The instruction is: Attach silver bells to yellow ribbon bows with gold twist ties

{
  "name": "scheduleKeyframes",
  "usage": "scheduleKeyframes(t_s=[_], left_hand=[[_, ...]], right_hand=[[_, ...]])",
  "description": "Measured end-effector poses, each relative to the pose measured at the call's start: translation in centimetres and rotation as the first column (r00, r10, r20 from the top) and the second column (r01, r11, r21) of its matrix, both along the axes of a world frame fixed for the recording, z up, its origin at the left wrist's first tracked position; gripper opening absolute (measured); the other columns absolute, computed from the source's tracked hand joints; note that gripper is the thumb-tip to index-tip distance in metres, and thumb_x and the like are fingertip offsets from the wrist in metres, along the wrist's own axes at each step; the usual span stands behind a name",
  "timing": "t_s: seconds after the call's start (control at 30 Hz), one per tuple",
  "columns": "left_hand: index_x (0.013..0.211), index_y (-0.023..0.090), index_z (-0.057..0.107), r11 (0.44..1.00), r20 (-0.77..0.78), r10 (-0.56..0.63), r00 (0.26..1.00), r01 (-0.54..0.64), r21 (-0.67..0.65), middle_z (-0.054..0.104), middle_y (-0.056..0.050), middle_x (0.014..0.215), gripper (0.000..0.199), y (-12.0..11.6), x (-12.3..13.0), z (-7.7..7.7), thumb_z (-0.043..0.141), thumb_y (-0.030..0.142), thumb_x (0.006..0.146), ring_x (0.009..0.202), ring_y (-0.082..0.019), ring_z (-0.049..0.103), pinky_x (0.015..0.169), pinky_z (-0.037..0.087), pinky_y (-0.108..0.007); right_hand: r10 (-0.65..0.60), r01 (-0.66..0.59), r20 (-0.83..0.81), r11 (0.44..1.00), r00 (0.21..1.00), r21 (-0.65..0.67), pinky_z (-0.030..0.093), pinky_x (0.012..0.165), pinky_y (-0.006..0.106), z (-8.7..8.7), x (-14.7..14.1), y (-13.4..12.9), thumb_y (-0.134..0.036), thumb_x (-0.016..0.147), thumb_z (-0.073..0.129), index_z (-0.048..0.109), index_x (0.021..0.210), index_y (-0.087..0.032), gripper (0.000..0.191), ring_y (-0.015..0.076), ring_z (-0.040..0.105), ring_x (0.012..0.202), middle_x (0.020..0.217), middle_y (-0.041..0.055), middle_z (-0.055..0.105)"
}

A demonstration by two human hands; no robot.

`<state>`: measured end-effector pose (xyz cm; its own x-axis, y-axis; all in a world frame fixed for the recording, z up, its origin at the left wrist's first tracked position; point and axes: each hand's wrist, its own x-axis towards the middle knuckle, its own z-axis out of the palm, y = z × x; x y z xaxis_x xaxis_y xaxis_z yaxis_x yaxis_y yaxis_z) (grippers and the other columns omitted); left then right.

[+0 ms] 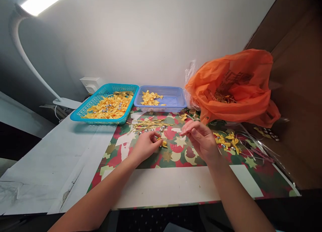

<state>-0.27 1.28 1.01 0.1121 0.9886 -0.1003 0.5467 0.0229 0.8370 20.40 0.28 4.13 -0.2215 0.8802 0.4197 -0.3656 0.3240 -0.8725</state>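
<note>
My left hand (148, 144) is closed, its thumb and fingers pinching a yellow bow (164, 143) low over the patterned paper (176, 158). To the right and slightly higher, my right hand (201, 138) is raised with its fingertips pressed together; what lies between them is too small to make out. Gold twist ties (151, 123) are spread behind my left hand, with silver bells (163, 128) beside them. Several yellow bows with bells (227, 142) lie to the right of my right hand.
A teal basket (100, 122) of yellow bows and a purple basket (173, 108) stand at the back. An orange bag (233, 108) sits back right, beside a cardboard wall (297, 101). A lamp (25, 57) arches over the left side.
</note>
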Motion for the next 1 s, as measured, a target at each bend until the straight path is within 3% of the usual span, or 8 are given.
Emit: scheduleKeyframes(t_s=[0.17,0.3,0.4,0.47,0.57,0.7,0.83,1.0], left_hand=[[0.113,0.017,0.058,0.926,-0.178,0.025,0.984,0.044,0.376,0.06,-0.008,0.099,0.041,-0.2,-0.7,0.5,0.064,0.033,0.075,0.079,-0.021,0.059,0.066,0.046,-0.032],[0.117,0.024,0.059,0.827,-0.111,-0.392,0.913,0.403,0.391,0.06,-0.008,0.118,0.036,-0.6,-0.9,1.4,0.06,0.026,0.081,0.098,-0.023,0.057,0.077,0.046,-0.033],[0.097,0.024,0.068,0.809,0.096,-0.561,0.822,0.519,0.276,0.068,-0.005,0.094,0.016,-0.9,-0.6,1.5,0.06,0.033,0.086,0.088,-0.02,0.056,0.076,0.044,-0.032],[0.074,0.021,0.067,0.876,0.376,-0.482,0.791,0.442,0.192,0.063,-0.003,0.075,0.026,-0.8,-0.2,1.2,0.057,0.04,0.088,0.073,-0.017,0.053,0.069,0.043,-0.029],[0.061,0.019,0.059,0.972,0.713,-0.2,0.672,0.228,0.057,0.051,0.0,0.062,0.038,-0.3,0.2,0.9,0.056,0.049,0.085,0.058,-0.012,0.043,0.056,0.038,-0.025],[0.073,0.018,0.068,0.992,0.846,0.092,0.526,0.027,-0.124,0.061,-0.002,0.07,0.029,0.5,0.4,0.8,0.071,0.047,0.072,0.055,-0.009,0.036,0.051,0.035,-0.022],[0.088,0.017,0.076,0.995,0.743,0.077,0.665,-0.008,-0.097,0.071,-0.007,0.085,0.036,0.3,0.4,0.8,0.069,0.049,0.072,0.056,-0.01,0.04,0.052,0.037,-0.023],[0.086,0.019,0.078,0.992,0.448,-0.129,0.885,0.114,0.06,0.072,-0.005,0.079,0.028,-0.7,0.7,0.6,0.064,0.043,0.078,0.07,-0.017,0.058,0.06,0.044,-0.026]], right_hand=[[-0.096,0.094,0.125,0.995,0.987,0.02,0.049,0.072,0.03,-0.8,-0.6,0.1,-0.038,0.087,0.067,0.073,0.086,-0.027,0.013,0.0158,0.059,0.083,0.087,0.003,0.064],[-0.082,0.08,0.075,0.996,0.994,0.024,0.052,0.075,0.031,-1.0,-1.3,0.1,-0.036,0.086,0.068,0.074,0.086,-0.028,0.009,0.0155,0.063,0.083,0.085,0.0015,0.068],[-0.106,0.106,0.04,0.994,0.994,-0.014,0.053,0.081,0.033,-1.3,-1.7,0.2,-0.037,0.086,0.068,0.073,0.089,-0.03,0.009,0.0157,0.066,0.088,0.089,0.0008,0.072],[-0.123,0.125,0.034,0.99,0.992,-0.066,0.054,0.083,0.033,-1.6,-1.9,0.3,-0.037,0.086,0.068,0.073,0.09,-0.03,0.009,0.0152,0.068,0.087,0.088,0.0,0.073],[-0.138,0.148,0.092,0.984,0.986,-0.101,0.055,0.079,0.032,-1.8,-2.2,0.2,-0.037,0.084,0.07,0.073,0.088,-0.027,0.011,0.0149,0.068,0.081,0.083,0.0,0.073],[-0.127,0.145,0.256,0.988,0.958,-0.051,0.055,0.077,0.034,-2.1,-2.7,0.0,-0.036,0.083,0.069,0.074,0.085,-0.024,0.012,0.0166,0.067,0.081,0.085,0.0023,0.072],[-0.156,0.143,0.38,0.988,0.912,0.062,0.052,0.08,0.038,-2.2,-3.0,0.0,-0.028,0.083,0.068,0.075,0.085,-0.025,0.008,0.0189,0.066,0.084,0.086,0.0031,0.074],[-0.189,0.168,0.384,0.982,0.904,0.087,0.051,0.074,0.035,-2.4,-3.3,0.0,-0.024,0.08,0.07,0.077,0.085,-0.026,0.008,0.0181,0.067,0.078,0.085,0.0033,0.076]])
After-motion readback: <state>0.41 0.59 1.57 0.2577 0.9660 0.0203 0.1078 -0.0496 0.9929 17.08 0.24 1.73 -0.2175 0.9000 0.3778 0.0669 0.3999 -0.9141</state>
